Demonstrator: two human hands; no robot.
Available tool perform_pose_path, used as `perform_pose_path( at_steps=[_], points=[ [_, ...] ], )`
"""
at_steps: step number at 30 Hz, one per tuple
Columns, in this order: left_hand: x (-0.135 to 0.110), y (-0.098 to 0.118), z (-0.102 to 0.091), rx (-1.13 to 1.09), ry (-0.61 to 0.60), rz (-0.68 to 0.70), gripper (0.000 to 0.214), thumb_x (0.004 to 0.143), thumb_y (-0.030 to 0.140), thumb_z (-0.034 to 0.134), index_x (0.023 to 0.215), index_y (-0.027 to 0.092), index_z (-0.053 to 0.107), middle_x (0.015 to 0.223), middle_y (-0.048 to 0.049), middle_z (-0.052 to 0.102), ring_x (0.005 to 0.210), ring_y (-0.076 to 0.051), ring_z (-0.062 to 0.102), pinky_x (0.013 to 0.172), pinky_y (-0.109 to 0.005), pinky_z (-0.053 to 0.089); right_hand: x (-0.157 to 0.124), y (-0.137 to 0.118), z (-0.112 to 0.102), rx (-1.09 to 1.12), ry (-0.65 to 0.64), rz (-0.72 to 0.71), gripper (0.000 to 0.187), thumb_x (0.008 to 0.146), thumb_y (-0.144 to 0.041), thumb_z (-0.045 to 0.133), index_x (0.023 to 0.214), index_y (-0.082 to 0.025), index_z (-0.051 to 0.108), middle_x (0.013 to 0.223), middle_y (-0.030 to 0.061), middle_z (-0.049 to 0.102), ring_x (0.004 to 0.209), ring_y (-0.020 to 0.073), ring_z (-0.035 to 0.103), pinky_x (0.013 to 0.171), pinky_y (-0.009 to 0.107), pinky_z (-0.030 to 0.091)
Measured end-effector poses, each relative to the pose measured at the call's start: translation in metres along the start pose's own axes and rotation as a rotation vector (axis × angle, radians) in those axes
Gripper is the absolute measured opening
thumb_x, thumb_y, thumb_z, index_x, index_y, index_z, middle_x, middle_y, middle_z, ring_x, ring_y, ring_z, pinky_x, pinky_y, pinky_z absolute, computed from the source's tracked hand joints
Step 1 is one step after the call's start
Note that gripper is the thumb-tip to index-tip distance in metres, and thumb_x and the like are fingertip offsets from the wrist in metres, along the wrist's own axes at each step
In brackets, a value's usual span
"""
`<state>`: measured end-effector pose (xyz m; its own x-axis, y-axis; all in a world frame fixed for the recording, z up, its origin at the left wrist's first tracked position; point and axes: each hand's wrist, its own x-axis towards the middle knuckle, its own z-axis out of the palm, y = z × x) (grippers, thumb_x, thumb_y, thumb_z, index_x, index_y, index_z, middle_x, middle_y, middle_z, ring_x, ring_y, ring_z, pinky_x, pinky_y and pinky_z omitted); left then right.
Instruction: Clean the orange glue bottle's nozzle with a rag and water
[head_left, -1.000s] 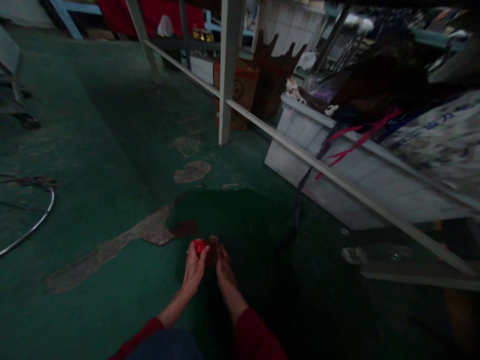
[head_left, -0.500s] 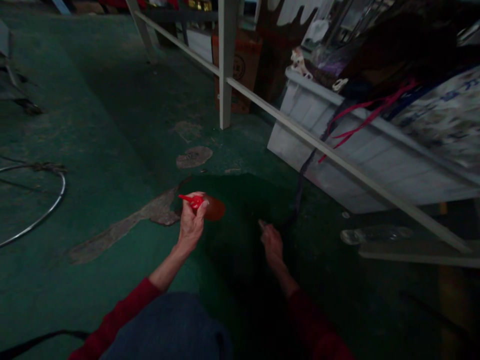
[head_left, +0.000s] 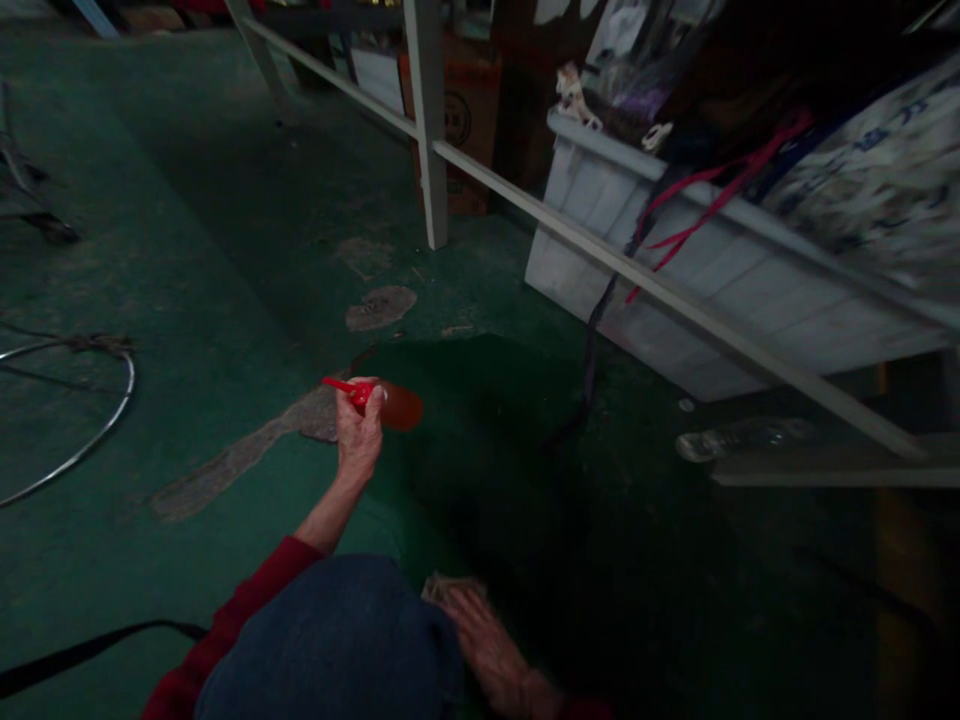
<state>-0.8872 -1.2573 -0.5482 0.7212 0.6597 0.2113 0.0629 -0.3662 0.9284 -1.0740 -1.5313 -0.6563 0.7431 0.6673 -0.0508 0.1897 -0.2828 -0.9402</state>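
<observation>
My left hand (head_left: 360, 435) is closed around the neck of a squeeze bottle (head_left: 401, 408) with a red nozzle cap and an orange-brown body. The bottle is tilted on its side, nozzle pointing left, over the green floor (head_left: 225, 300). Low in the view, beside my blue-clad knee (head_left: 330, 640), my right hand (head_left: 480, 630) has its fingers over a crumpled beige rag (head_left: 454, 588). Motion smears those fingers a little, and the rag is partly hidden under them. A dark wet-looking patch (head_left: 480, 390) spreads on the floor to the right of the bottle.
A pale metal frame (head_left: 427, 130) with low rails (head_left: 675, 310) crosses the right side. Behind it stand a heaped light-grey bin (head_left: 645, 260) and a cardboard box (head_left: 465, 110). A clear plastic bottle (head_left: 742, 437) lies at right; a metal hoop (head_left: 112, 420) is at left.
My right hand has drawn back from the dark patch toward my knee, with the rag. My left hand, still holding the squeeze bottle, appears slightly further left as the view shifts.
</observation>
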Motion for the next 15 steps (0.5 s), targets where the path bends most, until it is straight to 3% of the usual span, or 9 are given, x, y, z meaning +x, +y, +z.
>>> perform_pose_path(
  at_steps=[2, 5, 9, 13, 15],
  points=[
    [-0.001, 0.004, -0.001, -0.008, -0.028, -0.005, 0.029, 0.080, 0.040, 0.051, 0.099, 0.018, 0.052, 0.097, -0.0057, 0.056, 0.094, -0.020, 0.053, 0.091, -0.034, 0.038, 0.014, -0.002, -0.021, 0.105, 0.096, 0.047, 0.038, 0.070, -0.042, 0.061, 0.106, -0.031, 0.065, 0.112, 0.0008, 0.066, 0.108, 0.0225, 0.058, 0.095, 0.036, 0.044],
    [-0.003, 0.014, 0.001, -0.046, -0.097, -0.004, 0.030, 0.079, 0.039, 0.054, 0.101, 0.018, 0.052, 0.098, -0.0047, 0.056, 0.095, -0.019, 0.053, 0.092, -0.034, 0.038, 0.058, -0.005, -0.057, 0.140, 0.376, 0.138, 0.040, 0.080, -0.048, 0.047, 0.102, -0.022, 0.068, 0.106, 0.0085, 0.068, 0.101, 0.0245, 0.062, 0.088, 0.039, 0.048],
    [-0.013, 0.041, 0.014, -0.133, -0.227, 0.019, 0.031, 0.076, 0.039, 0.056, 0.099, 0.020, 0.050, 0.095, -0.0025, 0.058, 0.089, -0.017, 0.056, 0.086, -0.031, 0.042, 0.131, -0.046, -0.087, 0.165, 0.689, 0.141, 0.045, 0.087, -0.043, 0.039, 0.116, -0.014, 0.059, 0.115, 0.0140, 0.062, 0.109, 0.0248, 0.056, 0.093, 0.043, 0.042],
    [-0.033, 0.081, 0.022, -0.181, -0.338, 0.053, 0.025, 0.081, 0.039, 0.050, 0.097, 0.020, 0.052, 0.086, -0.0005, 0.059, 0.079, -0.015, 0.058, 0.077, -0.027, 0.045, 0.177, -0.110, -0.102, 0.242, 0.726, -0.035, 0.043, 0.081, -0.042, 0.051, 0.117, -0.019, 0.058, 0.129, 0.0078, 0.053, 0.124, 0.0223, 0.041, 0.105, 0.038, 0.029],
    [-0.042, 0.099, 0.019, -0.195, -0.360, 0.078, 0.025, 0.083, 0.039, 0.048, 0.098, 0.020, 0.051, 0.088, -0.0013, 0.060, 0.081, -0.015, 0.058, 0.078, -0.027, 0.046, 0.187, -0.131, -0.106, 0.341, 0.708, -0.055, 0.043, 0.079, -0.046, 0.052, 0.109, -0.018, 0.063, 0.120, 0.0089, 0.060, 0.116, 0.0236, 0.049, 0.100, 0.038, 0.036]
  ],
)
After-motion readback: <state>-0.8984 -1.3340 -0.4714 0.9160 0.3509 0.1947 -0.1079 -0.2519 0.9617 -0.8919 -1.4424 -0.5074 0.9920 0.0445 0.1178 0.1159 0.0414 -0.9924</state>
